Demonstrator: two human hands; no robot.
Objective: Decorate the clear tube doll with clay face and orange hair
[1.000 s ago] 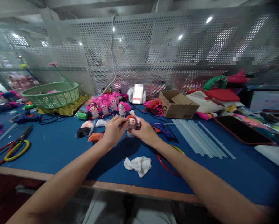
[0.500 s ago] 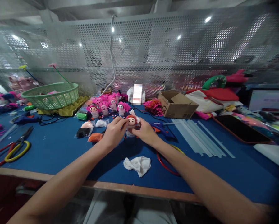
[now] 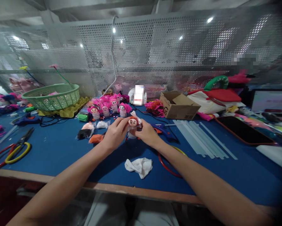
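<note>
A small doll (image 3: 132,123) with a pale face and red-orange hair stands between both my hands above the blue table (image 3: 61,147). My left hand (image 3: 114,134) pinches it from the left, fingers closed at the head. My right hand (image 3: 147,133) grips it from the right, fingers curled round the body. A white scrap sticks up behind the doll's head. Behind it stands a group of finished pink-haired dolls (image 3: 109,105).
A crumpled white cloth (image 3: 139,166) lies near the front edge. Red and yellow rings with scissors (image 3: 12,149) lie left, glue sticks (image 3: 199,138) and a cardboard box (image 3: 178,105) right. A green basket (image 3: 51,95) stands far left, a blue glue gun (image 3: 164,129) beside my right hand.
Hardly anything differs; my fingers have shifted slightly on the doll's head, and the doll stays in the same place.
</note>
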